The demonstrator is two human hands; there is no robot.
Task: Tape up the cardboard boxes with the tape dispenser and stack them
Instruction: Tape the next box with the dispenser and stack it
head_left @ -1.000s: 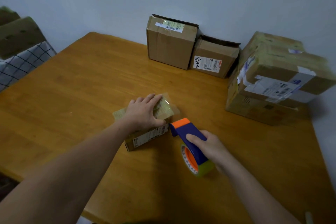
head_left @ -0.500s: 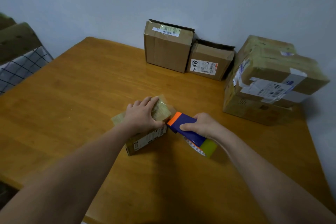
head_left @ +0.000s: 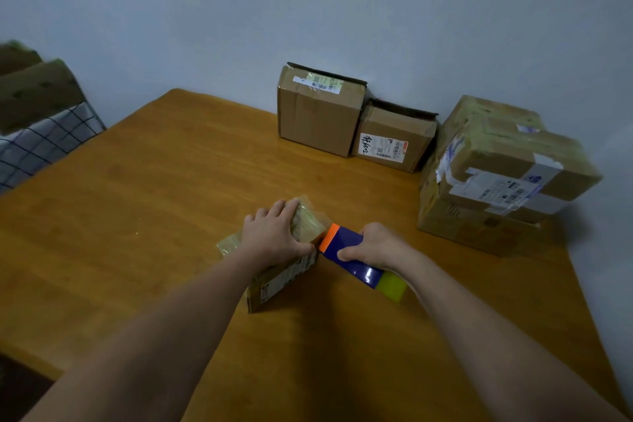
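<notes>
The left hand (head_left: 274, 236) lies flat, fingers straight, pressing on top of a small box (head_left: 286, 279) near the middle of the wooden surface (head_left: 137, 199). The right hand (head_left: 376, 245) grips the blue tape dispenser (head_left: 342, 240), whose orange end touches the box's right edge. A taller box (head_left: 318, 116) and a lower box (head_left: 394, 140) stand against the wall, with a stack of taped boxes (head_left: 507, 175) at the right.

1. Dim, flat, bluish light throughout.
2. Soft shadow on the table (head_left: 137, 181) beneath the arms (head_left: 171, 336).
3. Wide-angle bending toward the edges.
4. Left-edge cardboard (head_left: 34, 92) is blurred.
</notes>
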